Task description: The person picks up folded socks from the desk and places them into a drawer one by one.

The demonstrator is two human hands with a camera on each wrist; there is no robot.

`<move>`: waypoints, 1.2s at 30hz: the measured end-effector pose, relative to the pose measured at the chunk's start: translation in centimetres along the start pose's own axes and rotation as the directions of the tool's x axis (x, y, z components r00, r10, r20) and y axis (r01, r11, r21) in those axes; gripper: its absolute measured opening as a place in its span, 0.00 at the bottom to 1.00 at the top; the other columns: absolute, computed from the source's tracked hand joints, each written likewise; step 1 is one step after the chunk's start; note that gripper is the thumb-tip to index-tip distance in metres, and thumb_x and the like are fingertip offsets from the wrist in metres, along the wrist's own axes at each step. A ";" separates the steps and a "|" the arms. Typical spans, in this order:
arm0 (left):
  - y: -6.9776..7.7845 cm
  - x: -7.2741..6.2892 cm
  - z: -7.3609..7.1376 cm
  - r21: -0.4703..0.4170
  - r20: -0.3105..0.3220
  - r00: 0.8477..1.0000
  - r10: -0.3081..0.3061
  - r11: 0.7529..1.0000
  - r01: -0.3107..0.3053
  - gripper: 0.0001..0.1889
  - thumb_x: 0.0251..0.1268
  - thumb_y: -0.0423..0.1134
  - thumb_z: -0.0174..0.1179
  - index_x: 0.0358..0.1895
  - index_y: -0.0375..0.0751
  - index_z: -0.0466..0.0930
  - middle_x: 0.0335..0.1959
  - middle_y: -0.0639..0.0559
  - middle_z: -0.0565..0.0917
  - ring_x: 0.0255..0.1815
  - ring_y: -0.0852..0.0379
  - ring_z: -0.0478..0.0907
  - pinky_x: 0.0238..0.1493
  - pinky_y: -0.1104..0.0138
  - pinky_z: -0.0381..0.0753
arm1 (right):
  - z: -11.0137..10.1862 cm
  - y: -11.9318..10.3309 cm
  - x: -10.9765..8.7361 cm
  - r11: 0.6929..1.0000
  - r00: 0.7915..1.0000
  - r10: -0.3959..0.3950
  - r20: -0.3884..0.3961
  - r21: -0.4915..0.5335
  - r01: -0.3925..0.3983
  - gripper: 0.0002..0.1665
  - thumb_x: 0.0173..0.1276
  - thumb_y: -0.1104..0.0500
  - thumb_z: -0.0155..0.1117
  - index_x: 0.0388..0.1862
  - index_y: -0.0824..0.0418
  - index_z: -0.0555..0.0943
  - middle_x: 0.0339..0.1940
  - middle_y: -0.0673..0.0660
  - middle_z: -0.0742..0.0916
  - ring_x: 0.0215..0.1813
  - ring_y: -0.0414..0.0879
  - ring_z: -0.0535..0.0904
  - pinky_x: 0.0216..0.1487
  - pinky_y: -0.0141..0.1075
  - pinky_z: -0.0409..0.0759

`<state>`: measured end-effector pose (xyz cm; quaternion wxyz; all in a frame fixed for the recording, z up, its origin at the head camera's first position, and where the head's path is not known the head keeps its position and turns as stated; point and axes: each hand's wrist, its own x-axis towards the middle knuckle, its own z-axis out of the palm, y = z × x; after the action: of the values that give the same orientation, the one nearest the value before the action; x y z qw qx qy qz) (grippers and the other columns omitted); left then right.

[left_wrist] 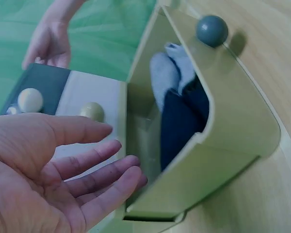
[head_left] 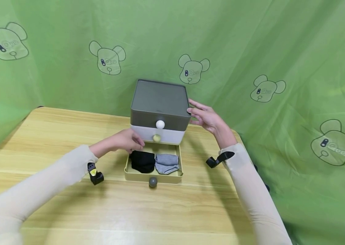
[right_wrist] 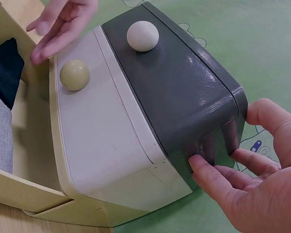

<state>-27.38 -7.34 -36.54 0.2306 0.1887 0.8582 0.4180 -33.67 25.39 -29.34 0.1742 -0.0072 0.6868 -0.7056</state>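
Note:
A small drawer box (head_left: 160,98) with dark grey, white and yellow tiers stands on the table. Its lowest yellow drawer (head_left: 138,177) is pulled out, a grey ball knob (head_left: 153,182) on its front. Inside, folded black socks (head_left: 143,161) lie on the left and folded grey socks (head_left: 167,163) on the right. My left hand (head_left: 127,140) hovers over the drawer's back left corner, holding nothing; its fingers are loosely bent in the left wrist view. My right hand (head_left: 206,118) rests its fingertips against the right side of the dark grey top tier.
The wooden table (head_left: 99,207) spreads around the box. Behind and beside it hangs a green curtain (head_left: 154,34) printed with bear faces. A white knob (head_left: 160,124) and a yellow knob (head_left: 156,138) stick out from the upper drawers, both pushed in.

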 end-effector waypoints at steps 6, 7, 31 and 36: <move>0.5 -1.3 0.3 -0.158 0.014 1.000 0.019 0.987 -0.016 0.12 0.71 0.34 0.59 0.51 0.31 0.84 0.53 0.40 0.86 0.43 0.51 0.84 0.42 0.65 0.88 | 0.0 0.0 0.0 1.000 1.000 -0.004 0.006 -0.013 0.004 0.40 0.75 0.65 0.61 0.82 0.49 0.59 0.81 0.61 0.66 0.79 0.56 0.65 0.67 0.43 0.80; 0.6 -1.5 0.6 -0.186 0.029 0.999 0.022 0.982 -0.016 0.13 0.71 0.34 0.58 0.52 0.31 0.83 0.53 0.39 0.86 0.46 0.49 0.86 0.45 0.64 0.89 | -0.1 0.0 0.0 1.000 1.000 -0.005 0.007 -0.017 0.005 0.40 0.75 0.65 0.61 0.82 0.49 0.59 0.81 0.61 0.66 0.79 0.56 0.65 0.68 0.43 0.80; -1.3 -4.7 7.2 -0.417 0.546 0.831 0.111 0.896 0.155 0.26 0.82 0.50 0.49 0.62 0.28 0.77 0.56 0.33 0.85 0.56 0.39 0.85 0.55 0.53 0.88 | 0.0 0.0 0.0 1.000 1.000 -0.003 0.008 -0.018 0.003 0.41 0.75 0.65 0.60 0.82 0.49 0.59 0.81 0.61 0.66 0.79 0.56 0.66 0.62 0.39 0.84; -2.0 -4.8 8.1 -0.453 0.557 0.827 0.067 0.860 0.235 0.25 0.82 0.50 0.47 0.62 0.30 0.76 0.55 0.37 0.86 0.55 0.45 0.86 0.54 0.56 0.89 | 0.0 0.0 0.0 1.000 1.000 -0.002 0.007 -0.017 0.002 0.41 0.75 0.65 0.61 0.82 0.49 0.59 0.80 0.62 0.67 0.78 0.56 0.67 0.62 0.39 0.84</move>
<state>-19.17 -5.85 -41.40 0.5293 0.1956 0.6222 0.5427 -33.67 25.41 -29.34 0.1760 -0.0119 0.6922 -0.6998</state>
